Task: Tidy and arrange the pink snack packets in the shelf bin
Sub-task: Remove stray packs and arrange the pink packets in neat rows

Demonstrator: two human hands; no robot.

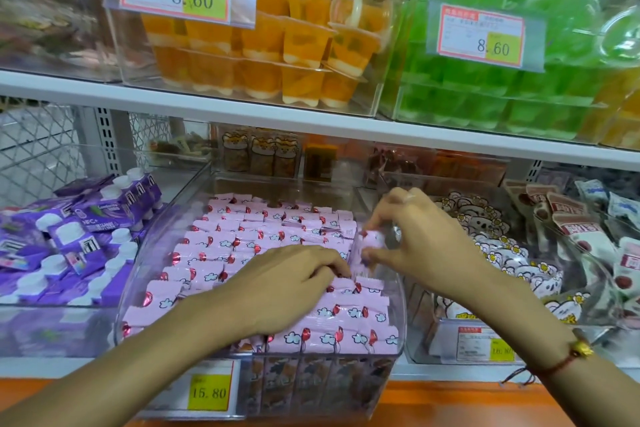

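Several pink snack packets [242, 239] with red balloons and white clouds lie in rows in a clear shelf bin [138, 253]. My left hand [287, 284] rests palm down on the packets in the middle of the bin, its fingertips curled into a gap between rows. My right hand [422, 246] is at the bin's right side and pinches one pink packet [372, 241] between thumb and fingers, holding it upright just above the rows. A red cord bracelet with a gold charm sits on my right wrist.
Purple packets [79, 236] fill the bin to the left. Cartoon-printed packets [502, 246] fill the bin to the right. A white shelf board [311, 121] with orange and green jelly cups hangs above. A yellow price tag [209, 392] is on the bin's front.
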